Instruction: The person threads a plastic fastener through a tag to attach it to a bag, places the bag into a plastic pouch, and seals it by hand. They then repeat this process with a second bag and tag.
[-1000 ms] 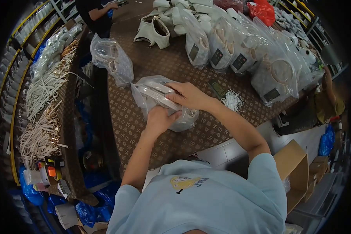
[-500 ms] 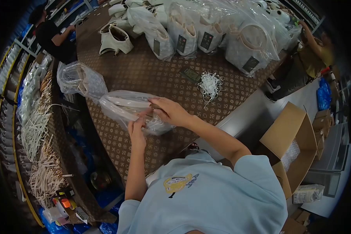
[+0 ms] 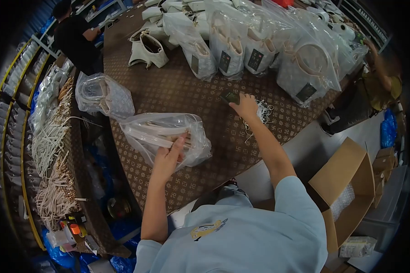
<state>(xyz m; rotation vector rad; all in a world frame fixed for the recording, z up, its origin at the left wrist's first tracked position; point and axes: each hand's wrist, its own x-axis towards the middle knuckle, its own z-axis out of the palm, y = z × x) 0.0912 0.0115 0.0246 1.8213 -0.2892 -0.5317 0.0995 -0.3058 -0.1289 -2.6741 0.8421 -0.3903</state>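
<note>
My left hand (image 3: 168,157) is closed on a pale handbag (image 3: 161,141) in a clear plastic bag lying on its side, the thumb over its light straps. The fingertips are partly hidden by the plastic. Farther right on the table, my right hand (image 3: 247,108) has thumb and fingers around the right end of a dark green tag (image 3: 230,97), covering part of it. Just beside that hand lies a tangle of white strings (image 3: 264,111). Another bagged handbag (image 3: 105,96) rests at the table's left edge, touching the first one's plastic.
Several plastic-covered handbags (image 3: 228,52) stand along the back of the patterned table (image 3: 187,98). An unwrapped white bag (image 3: 146,50) sits behind left. Straps (image 3: 52,136) are heaped at left. An open carton (image 3: 339,173) stands at right. Two other people are at the far left and right.
My right hand has left the bagged handbag and reached right to the dark green tag. My left hand remains on the handbag. The view has shifted slightly.
</note>
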